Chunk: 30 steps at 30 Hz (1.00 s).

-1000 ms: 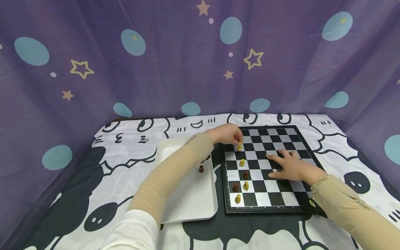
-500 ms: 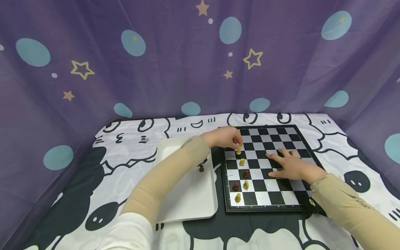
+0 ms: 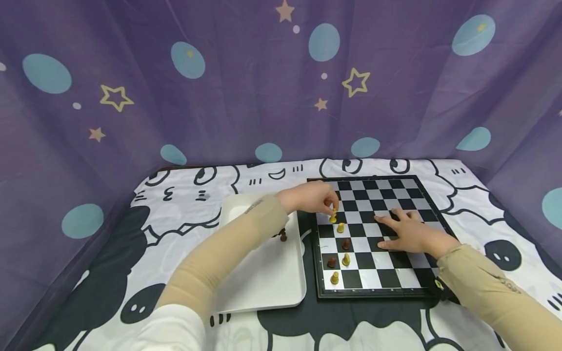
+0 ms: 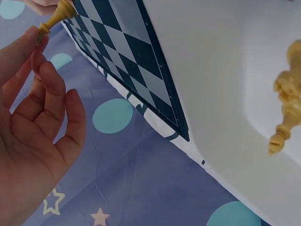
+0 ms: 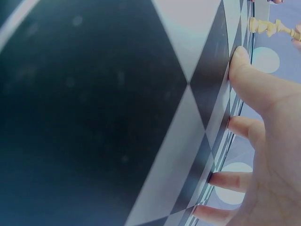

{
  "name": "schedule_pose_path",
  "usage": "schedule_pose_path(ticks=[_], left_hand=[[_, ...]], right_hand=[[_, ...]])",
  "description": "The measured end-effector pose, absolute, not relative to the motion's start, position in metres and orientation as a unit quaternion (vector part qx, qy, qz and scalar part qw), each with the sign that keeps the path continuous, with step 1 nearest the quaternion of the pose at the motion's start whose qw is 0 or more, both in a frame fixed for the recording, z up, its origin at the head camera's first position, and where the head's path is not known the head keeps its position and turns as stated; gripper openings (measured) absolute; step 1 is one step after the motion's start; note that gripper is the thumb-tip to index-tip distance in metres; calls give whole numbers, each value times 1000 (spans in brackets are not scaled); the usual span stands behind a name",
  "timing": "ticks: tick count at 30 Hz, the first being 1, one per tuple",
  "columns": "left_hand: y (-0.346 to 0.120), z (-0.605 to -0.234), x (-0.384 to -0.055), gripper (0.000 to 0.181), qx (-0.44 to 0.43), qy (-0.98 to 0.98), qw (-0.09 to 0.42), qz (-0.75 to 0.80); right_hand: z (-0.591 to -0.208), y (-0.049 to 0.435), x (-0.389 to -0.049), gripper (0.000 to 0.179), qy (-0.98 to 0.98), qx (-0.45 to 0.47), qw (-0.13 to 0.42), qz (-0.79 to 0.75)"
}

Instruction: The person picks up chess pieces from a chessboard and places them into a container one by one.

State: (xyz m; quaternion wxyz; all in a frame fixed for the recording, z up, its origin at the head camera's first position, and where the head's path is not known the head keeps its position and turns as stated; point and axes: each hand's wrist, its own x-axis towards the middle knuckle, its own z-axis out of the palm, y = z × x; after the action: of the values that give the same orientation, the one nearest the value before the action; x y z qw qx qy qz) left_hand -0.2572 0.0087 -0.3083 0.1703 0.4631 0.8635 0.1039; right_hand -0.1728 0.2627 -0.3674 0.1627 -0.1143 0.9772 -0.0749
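Observation:
My left hand (image 3: 311, 197) pinches a yellow chess piece (image 4: 60, 13) between thumb and fingertips, its other fingers loosely bent. In the head view the piece is over the left column of the black-and-white chessboard (image 3: 388, 279), just behind a standing yellow piece (image 3: 340, 227). Nearer the front edge stand a dark red piece (image 3: 346, 244), another dark red one (image 3: 331, 262) and two more yellow pieces. With fingers spread, my right hand (image 3: 406, 235) rests on the middle right of the board, its fingertips (image 5: 239, 54) against the squares.
Left of the board lies a white tray (image 3: 274, 285), partly covered by my left forearm. A small dark red piece (image 3: 283, 237) is in it, and the left wrist view shows yellow pieces (image 4: 286, 89) there. A purple curtain (image 3: 237, 97) hangs behind the patterned tablecloth (image 3: 478, 214).
My left hand has moved toward me and slightly left along the board's left side, carrying the yellow chess piece. The right hand has stayed in place.

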Motion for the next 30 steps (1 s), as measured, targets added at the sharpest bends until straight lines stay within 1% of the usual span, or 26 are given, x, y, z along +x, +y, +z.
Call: schedule_pose_path(ticks=[8, 21, 30], left_hand=[[0, -306, -249, 20, 468, 861, 164, 109], [-21, -302, -242, 23, 463, 867, 153, 103], [-38, -297, -237, 19, 457, 870, 149, 113]], right_hand=[[-367, 262, -173, 87, 977, -113, 162, -75], [-367, 262, -172, 87, 978, -112, 163, -72], [-367, 262, -172, 86, 978, -114, 162, -69]])
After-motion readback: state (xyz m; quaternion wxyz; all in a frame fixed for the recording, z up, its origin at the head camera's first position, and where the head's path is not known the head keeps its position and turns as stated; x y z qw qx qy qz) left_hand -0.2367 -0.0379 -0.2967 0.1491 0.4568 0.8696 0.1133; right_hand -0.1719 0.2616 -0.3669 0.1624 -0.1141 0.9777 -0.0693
